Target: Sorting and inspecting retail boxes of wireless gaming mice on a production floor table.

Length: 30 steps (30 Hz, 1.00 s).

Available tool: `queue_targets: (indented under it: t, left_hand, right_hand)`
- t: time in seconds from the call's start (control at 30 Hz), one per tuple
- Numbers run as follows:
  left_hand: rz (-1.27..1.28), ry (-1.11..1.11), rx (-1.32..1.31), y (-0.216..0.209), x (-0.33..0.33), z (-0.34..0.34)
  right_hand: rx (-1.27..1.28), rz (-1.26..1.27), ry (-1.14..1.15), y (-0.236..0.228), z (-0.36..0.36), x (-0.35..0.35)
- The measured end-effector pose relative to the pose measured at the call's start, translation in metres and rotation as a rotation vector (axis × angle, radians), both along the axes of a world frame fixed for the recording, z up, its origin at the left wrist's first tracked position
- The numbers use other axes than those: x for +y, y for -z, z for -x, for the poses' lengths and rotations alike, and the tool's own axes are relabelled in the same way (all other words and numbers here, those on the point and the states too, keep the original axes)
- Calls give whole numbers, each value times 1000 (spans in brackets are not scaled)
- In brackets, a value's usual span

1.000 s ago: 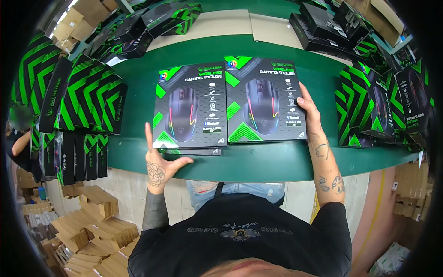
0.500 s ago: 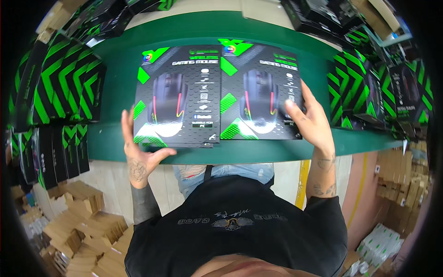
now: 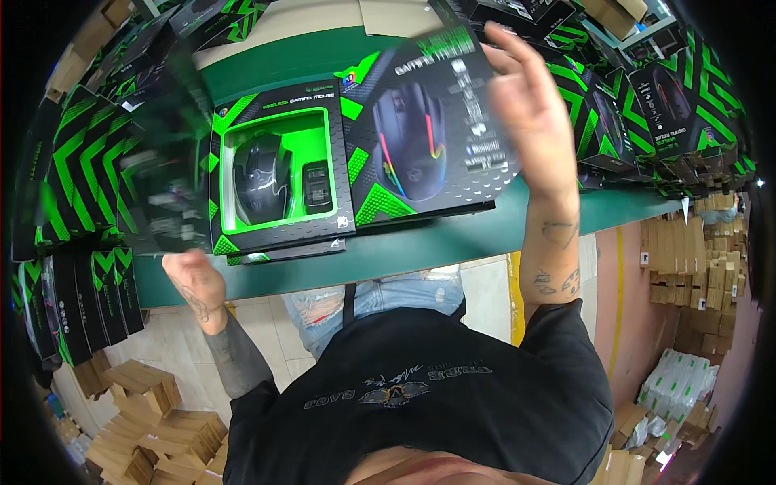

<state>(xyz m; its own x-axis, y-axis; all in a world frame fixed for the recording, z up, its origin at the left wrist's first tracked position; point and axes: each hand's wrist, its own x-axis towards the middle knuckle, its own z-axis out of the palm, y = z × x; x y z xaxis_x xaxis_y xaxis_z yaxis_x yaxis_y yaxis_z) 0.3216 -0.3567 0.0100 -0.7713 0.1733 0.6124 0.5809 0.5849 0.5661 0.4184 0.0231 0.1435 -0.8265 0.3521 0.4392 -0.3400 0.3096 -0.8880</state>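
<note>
Side by side on the green table lie two black and green gaming mouse boxes. The left box (image 3: 279,237) has its front swung out to the left, baring a dark mouse (image 3: 260,178) and a small black piece (image 3: 317,185) in a bright green window. Its blurred front flap (image 3: 166,190) stands raised, and my left hand (image 3: 194,287) is closed at its lower corner. The right box's printed front flap (image 3: 412,145) is tilted up from the dark box beneath. Against its right edge is my right hand (image 3: 533,113), its fingers smeared by motion.
Stacks of similar boxes stand at the left (image 3: 85,170) and right (image 3: 687,105) of the green table (image 3: 388,255). More boxes lie at the far edge. Brown cartons (image 3: 153,412) are piled on the floor at lower left, others (image 3: 691,259) at the right.
The left box's front flap has swung open to the left, uncovering the mouse. The right box's flap has risen and tilted. My left hand moved left and closed; my right hand moved up.
</note>
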Motion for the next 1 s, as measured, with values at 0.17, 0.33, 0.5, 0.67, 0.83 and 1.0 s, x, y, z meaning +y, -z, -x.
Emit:
queue_targets:
  t: [0.17, 0.33, 0.5, 0.67, 0.83, 1.0]
  left_hand:
    - [-182, -144, -86, -36, 48, -22]
    - [72, -103, -52, -33, 54, -23]
    - [144, -200, 156, -11, 49, -28]
    - [-64, -91, 172, 2, 69, -31]
    - [-291, -54, 109, 6, 86, -42]
    - [-524, -83, 77, 10, 87, -54]
  right_hand:
    - [-126, 741, -644, 4, 63, 13]
    - [-107, 350, -734, 36, 122, 10]
    - [-274, -140, -663, 24, 136, -34]
    - [350, -658, -474, -18, 89, -74]
    - [592, -649, -513, -22, 87, -88]
    - [164, -260, -647, -3, 104, -58]
